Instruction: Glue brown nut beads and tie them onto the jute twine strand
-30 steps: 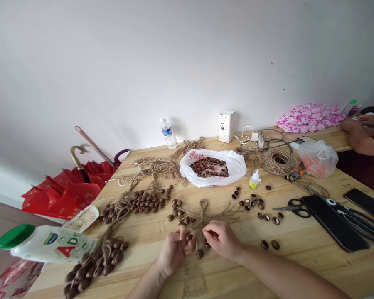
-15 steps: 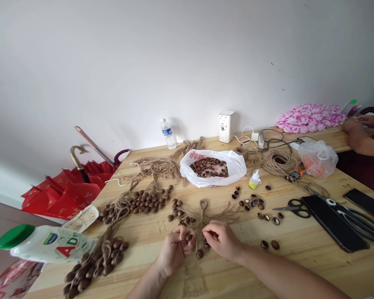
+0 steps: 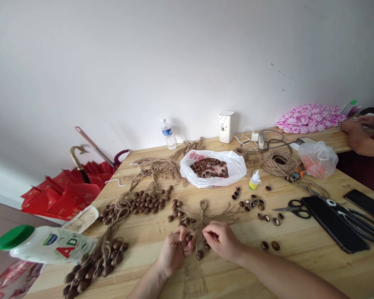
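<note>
My left hand [image 3: 175, 250] is closed, its thumb and fingers pinching a brown nutshell [image 3: 188, 237]. Just across from it, my right hand [image 3: 222, 240] is pinched at the strands of a looped twine bundle [image 3: 202, 211]; its fingertips partly hide what they grip. The loop of this bundle points away from me and loose strands fan out to the right. Below the fingers, another brown shell [image 3: 200, 254] hangs on the bundle's near end. More shells [image 3: 176, 209] on twine lie to the left, just beyond my left hand.
A white plastic bag [image 3: 213, 178] of shells stands behind, with a glue bottle [image 3: 254, 180] and loose half shells to its right. Scissors [image 3: 296, 208], a phone [image 3: 333, 224] and a twine coil [image 3: 279, 162] lie rightward. Finished-looking shell strings [image 3: 106, 257] lie left. Another person's arm [image 3: 364, 137] rests far right.
Almost nothing differs. Both hands keep their pinch at the same spot, and the shells and twine lie as before.
</note>
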`<state>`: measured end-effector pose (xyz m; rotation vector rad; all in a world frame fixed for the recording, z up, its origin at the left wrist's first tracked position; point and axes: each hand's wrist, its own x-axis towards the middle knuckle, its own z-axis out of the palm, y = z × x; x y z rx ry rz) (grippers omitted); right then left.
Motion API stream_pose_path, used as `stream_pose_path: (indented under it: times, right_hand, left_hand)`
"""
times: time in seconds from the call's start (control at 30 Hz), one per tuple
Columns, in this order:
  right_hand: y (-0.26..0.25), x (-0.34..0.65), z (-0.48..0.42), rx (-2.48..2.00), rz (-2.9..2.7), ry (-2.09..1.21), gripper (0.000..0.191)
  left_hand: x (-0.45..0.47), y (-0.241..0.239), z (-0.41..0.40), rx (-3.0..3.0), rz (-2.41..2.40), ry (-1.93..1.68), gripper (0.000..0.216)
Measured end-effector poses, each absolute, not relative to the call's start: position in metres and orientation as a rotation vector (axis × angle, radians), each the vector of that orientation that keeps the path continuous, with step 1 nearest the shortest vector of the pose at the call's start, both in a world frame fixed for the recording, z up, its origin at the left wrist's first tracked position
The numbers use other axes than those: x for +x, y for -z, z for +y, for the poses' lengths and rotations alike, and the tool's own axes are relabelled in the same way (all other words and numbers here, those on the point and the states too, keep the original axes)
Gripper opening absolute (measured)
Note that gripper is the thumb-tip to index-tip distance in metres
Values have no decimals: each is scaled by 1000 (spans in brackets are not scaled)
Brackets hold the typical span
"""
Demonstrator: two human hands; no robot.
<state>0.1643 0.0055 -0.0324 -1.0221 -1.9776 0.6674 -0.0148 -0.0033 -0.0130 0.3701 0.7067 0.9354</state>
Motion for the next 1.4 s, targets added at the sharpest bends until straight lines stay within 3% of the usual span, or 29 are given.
stream_pose_path:
  times: [1.4]
  right_hand:
    - [29,164,5,-1030,-1981,-681,18]
  left_hand:
    - [-16,15,-2,369,681,-933,22]
